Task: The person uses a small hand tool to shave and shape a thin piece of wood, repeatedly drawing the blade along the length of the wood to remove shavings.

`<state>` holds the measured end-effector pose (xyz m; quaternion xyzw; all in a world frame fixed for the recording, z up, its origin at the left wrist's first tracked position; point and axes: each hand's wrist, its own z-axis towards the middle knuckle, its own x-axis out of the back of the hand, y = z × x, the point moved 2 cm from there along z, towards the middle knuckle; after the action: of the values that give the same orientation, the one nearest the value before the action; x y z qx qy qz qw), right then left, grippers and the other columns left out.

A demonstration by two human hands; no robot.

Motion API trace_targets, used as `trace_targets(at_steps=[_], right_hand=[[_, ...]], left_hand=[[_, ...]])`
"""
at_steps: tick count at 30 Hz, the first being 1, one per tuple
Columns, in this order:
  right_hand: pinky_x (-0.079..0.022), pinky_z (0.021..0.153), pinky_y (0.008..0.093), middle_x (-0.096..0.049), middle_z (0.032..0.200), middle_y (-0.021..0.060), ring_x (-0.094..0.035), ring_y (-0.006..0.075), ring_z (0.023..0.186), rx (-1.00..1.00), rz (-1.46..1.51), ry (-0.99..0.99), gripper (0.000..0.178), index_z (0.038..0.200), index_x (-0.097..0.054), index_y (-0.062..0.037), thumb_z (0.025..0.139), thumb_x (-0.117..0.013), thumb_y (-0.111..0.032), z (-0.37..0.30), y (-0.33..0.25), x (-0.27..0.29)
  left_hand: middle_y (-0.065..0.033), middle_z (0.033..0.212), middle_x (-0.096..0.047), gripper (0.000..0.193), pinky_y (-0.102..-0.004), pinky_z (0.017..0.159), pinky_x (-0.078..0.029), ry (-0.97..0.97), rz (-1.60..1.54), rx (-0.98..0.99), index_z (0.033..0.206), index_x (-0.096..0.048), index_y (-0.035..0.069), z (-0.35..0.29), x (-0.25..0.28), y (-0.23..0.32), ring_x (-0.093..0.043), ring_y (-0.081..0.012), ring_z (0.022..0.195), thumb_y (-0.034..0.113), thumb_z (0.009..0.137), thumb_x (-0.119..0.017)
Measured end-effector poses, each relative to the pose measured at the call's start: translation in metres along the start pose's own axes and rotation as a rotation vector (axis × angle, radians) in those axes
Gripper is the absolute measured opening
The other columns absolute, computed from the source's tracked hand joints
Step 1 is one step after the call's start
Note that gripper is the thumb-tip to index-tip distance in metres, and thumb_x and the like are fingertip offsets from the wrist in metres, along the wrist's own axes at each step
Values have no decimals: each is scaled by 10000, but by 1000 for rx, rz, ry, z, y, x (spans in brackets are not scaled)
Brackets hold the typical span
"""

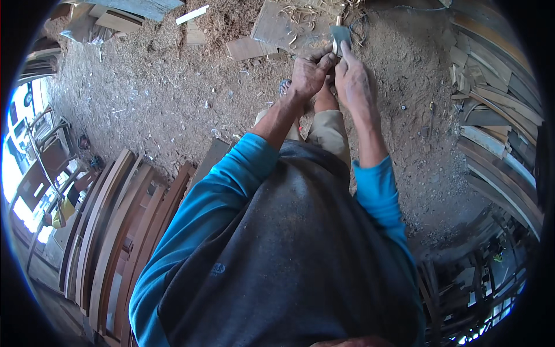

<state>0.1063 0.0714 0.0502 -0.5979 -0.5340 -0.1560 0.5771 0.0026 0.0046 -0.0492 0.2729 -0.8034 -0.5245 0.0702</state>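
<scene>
1. A small grey metal blade, flat and roughly rectangular, is held up in front of the person's chest, high above the sawdust floor. It sits at the fingertips of both hands, just above the knuckles.
2. Its long axis runs nearly upright in the head view, so it points away from the person's body, toward the wooden boards at the far side. The broad grey end is farthest from the body and the narrower part goes down into the fingers.
3. The left hand is closed around the lower part of the blade, thumb and fingers pinched on it. What lies inside the fist is hidden.
4. The right hand is also clamped on the piece, with one finger stretched straight up along its right edge.
5. Judged from this, the work on the blade is under way and not finished: both hands grip it, and it is neither set down nor fitted into anything visible. What exactly is being done to it I cannot tell.
6. Below the hands, the person's knee in tan trousers shows.
7. Farther out, wood offcuts and curled shavings lie on the floor, curved wooden slats stack at the left, and planks pile at the right.
</scene>
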Motion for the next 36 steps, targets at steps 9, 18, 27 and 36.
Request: trace_targets(at_steps=[9,18,27,36], right_hand=[[-542,868,529,-688,1065,309,-675,476,992,-74,-12,-119,454,1409,-611,-106,1003,-487,-266,-9,-10,12],[-547,887,516,-701,1070,286,-688,461,984,14,52,94,451,1393,-624,-104,1002,-481,-278,29,-3,-3],[-562,803,517,-703,932,268,-710,436,880,1,-8,-7,428,1382,-628,-115,970,-571,-216,-35,7,-6],[-546,886,515,-696,1056,293,-686,466,974,-35,38,37,447,1414,-612,-153,1000,-507,-284,28,5,-2]], left_hand=[[-26,926,-734,333,-249,681,-544,-12,-168,70,1307,-669,-30,-8,-3,7,-634,-67,779,146,1024,-665],[-96,1039,-760,336,-273,784,-587,-66,-168,21,1337,-648,-29,-3,-1,5,-693,-108,884,116,1034,-634],[-61,861,-769,244,-275,701,-557,50,102,-57,1115,-745,-7,-8,-12,13,-686,-85,772,191,993,-670],[-135,966,-792,291,-289,761,-570,61,116,-60,1220,-724,-2,-3,-9,1,-734,-129,817,162,987,-666]])
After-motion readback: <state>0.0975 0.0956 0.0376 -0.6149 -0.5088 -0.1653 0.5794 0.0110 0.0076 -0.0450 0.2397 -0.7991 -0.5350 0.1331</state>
